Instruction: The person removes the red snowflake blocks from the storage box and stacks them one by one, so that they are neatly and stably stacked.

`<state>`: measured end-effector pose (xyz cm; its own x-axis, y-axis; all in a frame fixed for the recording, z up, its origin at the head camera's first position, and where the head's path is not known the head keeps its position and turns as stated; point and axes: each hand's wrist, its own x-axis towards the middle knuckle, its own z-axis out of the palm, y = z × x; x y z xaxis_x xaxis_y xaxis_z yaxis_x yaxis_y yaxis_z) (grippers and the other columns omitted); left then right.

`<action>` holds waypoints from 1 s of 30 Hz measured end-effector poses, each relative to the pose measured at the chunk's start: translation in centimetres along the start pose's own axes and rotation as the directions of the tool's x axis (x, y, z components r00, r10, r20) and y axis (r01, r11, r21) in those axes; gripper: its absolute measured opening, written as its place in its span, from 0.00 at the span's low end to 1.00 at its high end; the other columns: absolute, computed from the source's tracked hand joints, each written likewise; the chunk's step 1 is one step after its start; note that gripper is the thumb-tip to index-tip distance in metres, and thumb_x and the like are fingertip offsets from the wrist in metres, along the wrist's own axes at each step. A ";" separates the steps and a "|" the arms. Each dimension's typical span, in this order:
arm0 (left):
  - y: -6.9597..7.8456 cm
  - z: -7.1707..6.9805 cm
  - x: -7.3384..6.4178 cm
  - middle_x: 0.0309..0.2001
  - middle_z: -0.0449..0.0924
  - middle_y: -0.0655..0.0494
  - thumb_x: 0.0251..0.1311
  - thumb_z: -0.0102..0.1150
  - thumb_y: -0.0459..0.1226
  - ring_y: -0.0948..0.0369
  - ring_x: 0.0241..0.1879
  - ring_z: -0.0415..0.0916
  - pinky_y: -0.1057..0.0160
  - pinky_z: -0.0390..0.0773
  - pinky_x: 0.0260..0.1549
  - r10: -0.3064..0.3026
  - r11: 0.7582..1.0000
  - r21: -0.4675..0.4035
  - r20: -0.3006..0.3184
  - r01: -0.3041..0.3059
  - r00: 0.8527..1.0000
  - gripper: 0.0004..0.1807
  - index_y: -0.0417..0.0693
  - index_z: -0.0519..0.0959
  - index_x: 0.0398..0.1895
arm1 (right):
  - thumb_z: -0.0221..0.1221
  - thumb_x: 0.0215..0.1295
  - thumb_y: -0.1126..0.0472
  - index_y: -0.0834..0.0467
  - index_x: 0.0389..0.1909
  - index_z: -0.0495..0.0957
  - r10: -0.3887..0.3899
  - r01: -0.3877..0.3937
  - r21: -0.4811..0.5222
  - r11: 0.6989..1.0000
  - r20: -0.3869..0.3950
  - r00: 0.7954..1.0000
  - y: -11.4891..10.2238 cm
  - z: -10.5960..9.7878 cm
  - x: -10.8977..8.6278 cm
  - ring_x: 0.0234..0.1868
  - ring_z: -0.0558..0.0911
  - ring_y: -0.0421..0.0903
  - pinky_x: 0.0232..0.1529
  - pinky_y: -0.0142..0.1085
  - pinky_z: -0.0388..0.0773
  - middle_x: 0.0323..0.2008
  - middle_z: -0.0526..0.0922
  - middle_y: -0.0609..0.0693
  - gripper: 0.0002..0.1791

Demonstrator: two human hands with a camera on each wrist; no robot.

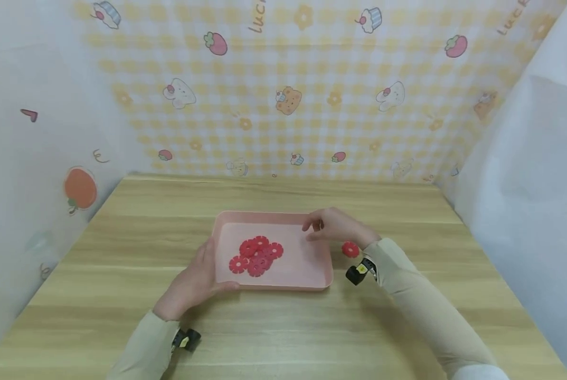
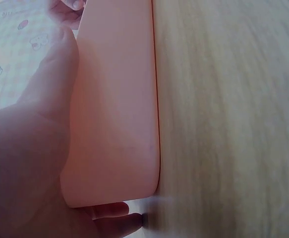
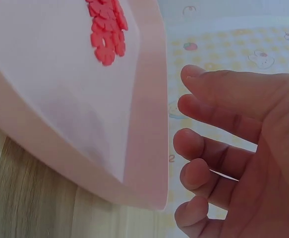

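Note:
A shallow pink tray [image 1: 283, 288] sits on the table with several red notched discs [image 1: 258, 255], shaped like flowers, piled in its left half. My left hand [image 1: 192, 284] holds the tray's near left corner, thumb along the front wall and fingers along the left side; the left wrist view shows the hand [image 2: 30, 134] against the tray's outer wall [image 2: 117, 124]. Over the tray's right end is my right hand [image 1: 339, 226], its fingers loosely bent. In the right wrist view nothing lies between the fingers [image 3: 189, 144], which are beside the tray rim [image 3: 151, 148].
One more red disc [image 1: 350, 249] lies on the wooden table [image 1: 283, 332], just right of the tray and close under the right wrist. A yellow checked sheet [image 1: 288, 132] hangs behind the table, with white sheets [image 1: 540, 158] along the sides.

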<state>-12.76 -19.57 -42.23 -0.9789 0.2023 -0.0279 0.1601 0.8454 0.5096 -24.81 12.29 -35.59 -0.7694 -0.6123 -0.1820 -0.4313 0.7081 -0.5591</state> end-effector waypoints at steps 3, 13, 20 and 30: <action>0.0 0.0 0.1 0.69 0.51 0.31 0.39 0.68 0.65 0.37 0.62 0.63 0.42 0.78 0.47 0.016 1.000 0.006 0.004 -0.016 1.000 0.72 0.31 0.37 0.73 | 0.64 0.60 0.57 0.56 0.46 0.82 -0.009 0.009 0.003 1.000 0.010 1.000 -0.1 0.3 0.1 0.34 0.73 0.45 0.34 0.34 0.72 0.29 0.76 0.47 0.14; 0.1 0.2 0.2 0.68 0.52 0.31 0.39 0.68 0.66 0.39 0.61 0.64 0.43 0.78 0.48 0.005 1.000 -0.013 0.010 -0.005 1.000 0.72 0.32 0.37 0.73 | 0.65 0.60 0.58 0.56 0.45 0.83 -0.098 0.098 -0.028 0.995 0.011 0.995 -1.0 0.5 1.6 0.33 0.73 0.43 0.34 0.33 0.71 0.28 0.76 0.46 0.13; 0.1 0.4 0.3 0.66 0.54 0.33 0.38 0.70 0.64 0.42 0.59 0.65 0.44 0.79 0.48 -0.007 1.000 -0.024 -0.002 0.007 1.000 0.72 0.33 0.37 0.73 | 0.65 0.60 0.58 0.56 0.45 0.83 -0.117 0.117 -0.028 0.993 0.019 0.993 -2.0 0.7 2.8 0.34 0.73 0.44 0.36 0.33 0.72 0.28 0.77 0.46 0.13; 0.3 0.1 0.4 0.66 0.55 0.33 0.38 0.69 0.65 0.41 0.59 0.65 0.44 0.79 0.48 -0.026 0.999 -0.022 0.021 0.026 0.999 0.72 0.33 0.37 0.73 | 0.65 0.59 0.59 0.56 0.44 0.83 -0.136 0.140 -0.050 0.989 0.064 0.989 -2.5 1.8 4.3 0.34 0.74 0.43 0.36 0.32 0.72 0.28 0.78 0.46 0.12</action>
<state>-13.08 -19.17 -42.20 -0.9799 0.1904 -0.0588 0.1314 0.8391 0.5279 -26.22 7.26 -36.42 -0.6718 -0.7243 -0.1553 -0.5575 0.6324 -0.5378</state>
